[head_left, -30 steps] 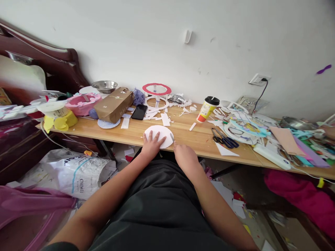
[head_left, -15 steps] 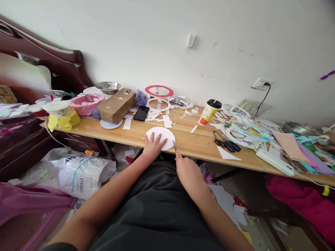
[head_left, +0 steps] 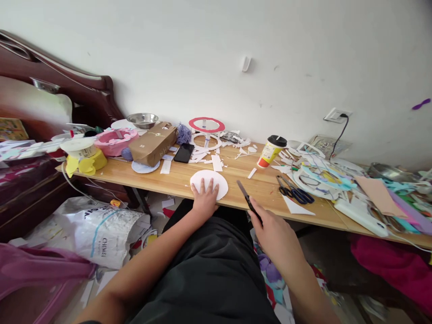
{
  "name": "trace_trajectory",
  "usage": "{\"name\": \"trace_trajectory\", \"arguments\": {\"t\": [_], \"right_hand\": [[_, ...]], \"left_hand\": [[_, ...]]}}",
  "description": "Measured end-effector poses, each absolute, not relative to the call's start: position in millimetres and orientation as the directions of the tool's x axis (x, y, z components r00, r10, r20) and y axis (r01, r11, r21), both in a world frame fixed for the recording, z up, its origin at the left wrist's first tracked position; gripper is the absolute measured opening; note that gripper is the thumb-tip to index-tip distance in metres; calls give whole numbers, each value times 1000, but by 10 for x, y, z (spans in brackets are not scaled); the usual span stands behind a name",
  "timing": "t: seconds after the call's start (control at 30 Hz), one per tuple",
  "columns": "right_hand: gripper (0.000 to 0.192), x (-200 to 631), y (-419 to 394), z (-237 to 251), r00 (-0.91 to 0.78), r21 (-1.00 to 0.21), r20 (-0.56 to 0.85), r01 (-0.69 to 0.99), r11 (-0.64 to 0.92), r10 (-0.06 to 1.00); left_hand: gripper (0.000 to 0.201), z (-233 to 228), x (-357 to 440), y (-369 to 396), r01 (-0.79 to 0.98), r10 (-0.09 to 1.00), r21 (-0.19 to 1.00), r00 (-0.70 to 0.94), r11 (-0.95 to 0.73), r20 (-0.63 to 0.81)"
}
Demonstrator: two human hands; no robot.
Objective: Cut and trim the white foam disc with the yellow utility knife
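A white round disc [head_left: 221, 181] lies flat at the front edge of the wooden table [head_left: 175, 185]. My left hand [head_left: 205, 201] rests on it with the fingers spread. To the right, my right hand [head_left: 270, 225] is closed around the dark handle of a utility knife [head_left: 248, 198]. Its blade points up and left, apart from the disc. A little further right lie dark-handled scissors [head_left: 297, 194] and a white triangular scrap [head_left: 297, 206].
Behind the disc are a black phone [head_left: 184, 153], a brown paper bag [head_left: 153, 143] and a stand with a red ring [head_left: 206, 124]. A yellow lidded cup [head_left: 270, 152] stands to the right, near piled paper cutouts [head_left: 317, 177]. A white sack [head_left: 101, 234] sits below.
My right hand has drawn the knife away from the disc's edge, to the right. My left hand stays on the disc. The view has tilted slightly.
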State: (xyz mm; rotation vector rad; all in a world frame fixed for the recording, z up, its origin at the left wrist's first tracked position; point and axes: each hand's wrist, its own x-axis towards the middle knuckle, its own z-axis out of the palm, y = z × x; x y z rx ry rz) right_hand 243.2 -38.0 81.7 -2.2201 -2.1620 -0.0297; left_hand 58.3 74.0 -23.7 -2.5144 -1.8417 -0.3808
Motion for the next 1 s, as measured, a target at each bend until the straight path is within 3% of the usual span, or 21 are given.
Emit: {"name": "trace_trajectory", "arguments": {"t": [0.1,0.17,0.3,0.37,0.43,0.73,1.0], "right_hand": [[53,2363,-216,762,43,-103,111,994,-32,993],[53,2281,-127,704,21,-154,105,988,-4,994],[48,2146,-31,608,-67,-244,62,966,80,996],[48,2099,-8,582,-96,-275,58,955,108,994],[48,2051,23,571,-120,-288,59,948,132,991],[48,1677,367,586,-256,-175,-16,952,249,967],[49,1496,554,580,-291,-115,-44,952,284,956]], "left_hand": [[94,-155,651,754,912,943,247,298,-327,147],[92,-107,555,751,872,928,320,339,-371,152],[64,-131,98,674,850,888,300,342,-432,309],[45,-198,-120,638,859,880,268,345,-436,326],[40,-265,-247,632,843,868,265,381,-467,318],[41,-276,-191,757,821,879,325,398,-469,263],[36,-363,-74,792,820,889,378,310,-430,338]]}}
